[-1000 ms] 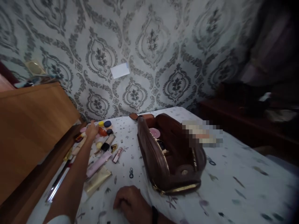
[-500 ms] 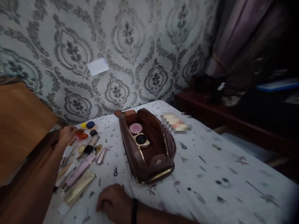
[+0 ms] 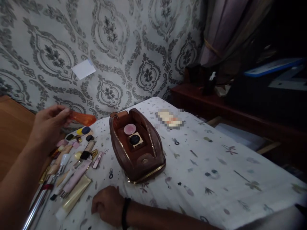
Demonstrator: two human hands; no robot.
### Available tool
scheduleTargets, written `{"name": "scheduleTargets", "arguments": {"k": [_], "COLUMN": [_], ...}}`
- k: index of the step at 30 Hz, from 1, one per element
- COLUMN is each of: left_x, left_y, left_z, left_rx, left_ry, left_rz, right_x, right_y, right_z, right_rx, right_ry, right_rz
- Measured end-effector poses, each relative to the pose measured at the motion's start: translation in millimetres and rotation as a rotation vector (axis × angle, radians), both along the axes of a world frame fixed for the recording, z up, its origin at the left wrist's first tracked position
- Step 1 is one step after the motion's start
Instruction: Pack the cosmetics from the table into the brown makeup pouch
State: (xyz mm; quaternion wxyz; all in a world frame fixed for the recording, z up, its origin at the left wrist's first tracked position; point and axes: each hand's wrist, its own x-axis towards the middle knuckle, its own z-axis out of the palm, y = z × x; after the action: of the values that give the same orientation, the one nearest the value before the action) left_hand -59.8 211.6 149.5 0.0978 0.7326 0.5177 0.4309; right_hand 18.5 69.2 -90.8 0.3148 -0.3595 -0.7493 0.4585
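My left hand (image 3: 54, 119) pinches an orange, see-through, flattish item (image 3: 84, 118) by one end, raised above the cosmetics; its exact kind is unclear. My right hand (image 3: 107, 204), a dark band round its wrist, rests curled on the printed cloth with nothing visible in it. Beyond it stands a brown leather bag (image 3: 144, 174), unzipped and gaping upward. Inside the bag lie a round pink compact (image 3: 129, 129) and a square gold case (image 3: 136, 140) with a black round top. Beneath my left arm are a gold tube (image 3: 78, 191), a pink tube (image 3: 80, 174) and several brushes.
The cosmetics spread along the left side of the cloth-covered surface (image 3: 203, 198). A blurred-out pale packet (image 3: 169, 118) lies right of the bag. Patterned wallpaper with a white card (image 3: 83, 69) rises behind. Dark red furniture (image 3: 189, 100) stands at right, a brown wooden panel (image 3: 14, 127) at left.
My left hand has lifted the orange item up from among the cosmetics. My right hand stays curled on the cloth. The view has shifted somewhat to the right.
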Motion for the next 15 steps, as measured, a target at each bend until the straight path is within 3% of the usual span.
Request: {"name": "scheduleTargets", "arguments": {"k": [2,4,8,15], "left_x": [25,51,88,97], "left_y": [-2,-4,-5,-11], "left_z": [7.5,11.5,7.0,-14.8], "left_rx": [-0.043,-0.093,-0.237,-0.331], "left_ry": [-0.033,0.057,0.252,0.534], "left_rz": [-0.176,-0.336,-0.572,-0.731], "right_x": [0,1,4,5], "right_y": [0,0,0,0], "right_z": [0.1,1.2,3.9,0.6], "right_rx": [0.009,0.014,0.016,0.019], "right_ry": [-0.003,-0.016,-0.056,-0.023], "right_rz": [-0.004,-0.01,-0.008,0.042]}}
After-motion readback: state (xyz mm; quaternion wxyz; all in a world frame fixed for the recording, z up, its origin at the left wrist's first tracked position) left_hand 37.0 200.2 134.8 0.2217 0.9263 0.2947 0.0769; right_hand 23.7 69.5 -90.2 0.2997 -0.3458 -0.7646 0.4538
